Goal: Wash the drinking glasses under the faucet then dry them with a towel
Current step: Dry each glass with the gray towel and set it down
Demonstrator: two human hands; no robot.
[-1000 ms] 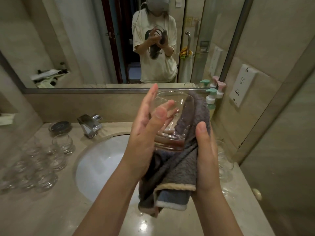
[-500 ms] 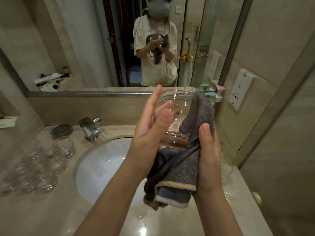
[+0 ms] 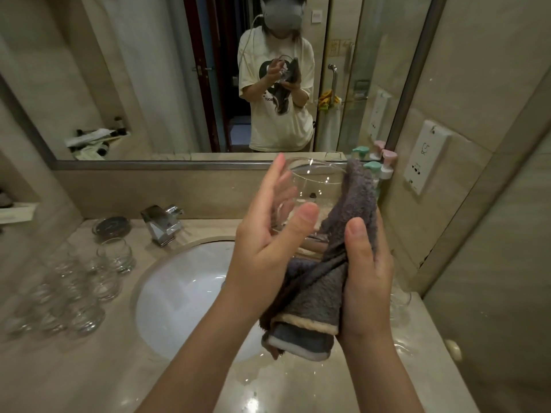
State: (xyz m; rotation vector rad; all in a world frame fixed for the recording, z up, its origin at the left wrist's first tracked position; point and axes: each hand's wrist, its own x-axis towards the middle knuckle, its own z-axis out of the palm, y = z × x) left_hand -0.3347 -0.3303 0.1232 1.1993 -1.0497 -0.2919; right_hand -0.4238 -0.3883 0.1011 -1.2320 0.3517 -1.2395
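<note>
Head view: over the counter and sink, the grey towel, soft and grippy, cushions the drinking glass in the right hand. The left hand steadies its wall, fingers straight. Thin, probably wet, likely slippery: hold low, near the base.

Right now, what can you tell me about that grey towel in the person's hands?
The grey fluffy towel looks like thick plush cloth, with a cream band and a paler grey-blue hem at its hanging lower end. It is bunched and folded, held upright above the white oval sink. The right hand grips it and presses it against the side of the clear drinking glass, up to the rim. The left hand steadies the glass with straight fingers.
</note>
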